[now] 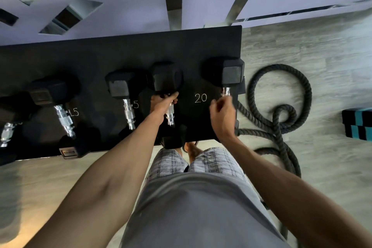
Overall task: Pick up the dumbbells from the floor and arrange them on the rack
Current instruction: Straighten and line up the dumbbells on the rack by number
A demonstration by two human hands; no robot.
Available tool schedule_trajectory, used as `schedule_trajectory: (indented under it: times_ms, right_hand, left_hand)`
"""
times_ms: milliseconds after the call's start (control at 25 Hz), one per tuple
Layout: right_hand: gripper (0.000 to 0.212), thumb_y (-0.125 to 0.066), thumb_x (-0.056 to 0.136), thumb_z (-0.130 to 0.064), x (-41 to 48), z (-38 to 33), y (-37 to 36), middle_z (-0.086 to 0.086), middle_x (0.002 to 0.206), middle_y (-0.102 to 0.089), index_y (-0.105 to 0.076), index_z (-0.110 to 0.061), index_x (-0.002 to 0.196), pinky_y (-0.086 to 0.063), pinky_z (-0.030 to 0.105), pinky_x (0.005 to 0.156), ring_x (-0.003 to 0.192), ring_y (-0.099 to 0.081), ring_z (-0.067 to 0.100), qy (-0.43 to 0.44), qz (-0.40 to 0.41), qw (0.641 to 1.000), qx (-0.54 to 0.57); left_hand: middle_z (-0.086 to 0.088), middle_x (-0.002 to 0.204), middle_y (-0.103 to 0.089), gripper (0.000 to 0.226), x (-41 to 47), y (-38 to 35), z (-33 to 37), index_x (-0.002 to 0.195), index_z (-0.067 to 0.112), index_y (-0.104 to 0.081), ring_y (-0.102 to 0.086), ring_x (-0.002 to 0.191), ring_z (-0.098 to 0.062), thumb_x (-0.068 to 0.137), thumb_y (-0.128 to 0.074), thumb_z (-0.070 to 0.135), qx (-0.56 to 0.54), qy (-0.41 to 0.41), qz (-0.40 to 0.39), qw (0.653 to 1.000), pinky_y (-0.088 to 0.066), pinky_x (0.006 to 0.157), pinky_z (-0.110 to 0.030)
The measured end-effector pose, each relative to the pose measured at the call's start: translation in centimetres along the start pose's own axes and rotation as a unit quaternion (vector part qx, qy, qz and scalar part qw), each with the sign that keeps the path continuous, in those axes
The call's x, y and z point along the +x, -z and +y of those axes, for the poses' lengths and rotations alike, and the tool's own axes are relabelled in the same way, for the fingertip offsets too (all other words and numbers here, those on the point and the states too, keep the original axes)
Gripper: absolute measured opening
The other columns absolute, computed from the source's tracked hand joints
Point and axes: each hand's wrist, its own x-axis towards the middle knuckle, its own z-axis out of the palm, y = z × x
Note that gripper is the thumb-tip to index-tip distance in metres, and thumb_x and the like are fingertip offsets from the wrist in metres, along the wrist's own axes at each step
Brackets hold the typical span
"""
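A black rack (120,52) with chalk numbers 15 and 20 spreads below me, seen from above. My left hand (163,104) wraps the upper part of the chrome handle of a black hex dumbbell (166,78) lying on the rack left of the "20" mark. To the right of that mark, my right hand (222,111) curls over the handle of a second black dumbbell (231,72) at the rack's right end; most of its handle is hidden under my hand. Both dumbbells rest on the rack.
Three more hex dumbbells (118,86) (50,90) (8,127) lie on the rack to the left. A thick coiled rope (281,123) covers the wooden floor on the right, with black and teal blocks (358,125) beyond it. My legs stand against the rack's front edge.
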Motion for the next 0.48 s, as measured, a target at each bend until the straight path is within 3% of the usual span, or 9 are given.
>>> schedule_trajectory:
  times_ms: [40,120,200,320,480]
  right_hand:
    - [0.014,-0.062,0.094,-0.024,-1.0,-0.6,-1.3,-0.006,0.084,-0.063,-0.054,-0.013,0.097,-0.046,0.015,0.064,0.07,-0.057,0.004,0.004,-0.078,0.997,0.005]
    - [0.022,-0.067,0.091,-0.024,-1.7,-1.4,-4.7,0.0,0.093,-0.07,-0.06,-0.009,0.105,-0.052,0.022,0.072,0.077,-0.064,0.009,0.012,-0.195,0.981,0.0]
    - [0.031,-0.069,0.089,-0.028,-1.4,-2.2,-8.0,0.007,0.096,-0.072,-0.063,-0.004,0.107,-0.052,0.03,0.075,0.083,-0.067,0.017,0.017,-0.26,0.965,-0.012]
    - [0.034,-0.069,0.087,-0.026,-0.6,-2.8,-10.9,0.008,0.095,-0.07,-0.063,-0.001,0.11,-0.045,0.032,0.072,0.088,-0.065,0.023,-0.01,-0.317,0.948,-0.028]
    - [0.032,-0.07,0.085,-0.02,-0.3,-2.1,-12.3,0.014,0.103,-0.073,-0.064,-0.003,0.112,-0.053,0.046,0.092,0.098,-0.07,0.029,-0.053,-0.327,0.943,-0.003]
  left_hand:
    - [-0.006,0.083,-0.075,0.023,0.0,0.3,0.0,0.089,0.009,-0.071,-0.072,0.074,-0.012,0.076,-0.083,0.023,-0.013,-0.001,-0.003,1.0,-0.055,0.068,-0.014]
    - [-0.008,0.087,-0.078,0.018,-0.1,0.8,0.1,0.086,0.009,-0.075,-0.075,0.086,-0.018,0.074,-0.084,0.018,-0.058,0.007,-0.025,0.998,-0.056,0.089,-0.029]
    - [-0.008,0.091,-0.078,0.019,-0.2,1.2,0.2,0.092,0.007,-0.075,-0.075,0.088,-0.016,0.075,-0.083,0.014,-0.073,0.012,-0.038,0.997,-0.054,0.093,-0.031]
    - [-0.005,0.091,-0.078,0.014,0.0,1.5,-0.1,0.086,0.014,-0.077,-0.074,0.093,-0.016,0.075,-0.083,0.018,-0.071,0.019,-0.05,0.996,-0.051,0.1,-0.036]
    - [-0.005,0.09,-0.078,0.012,0.2,1.6,0.1,0.083,0.015,-0.074,-0.074,0.092,-0.018,0.076,-0.082,0.021,-0.05,0.031,-0.044,0.997,-0.055,0.094,-0.043]
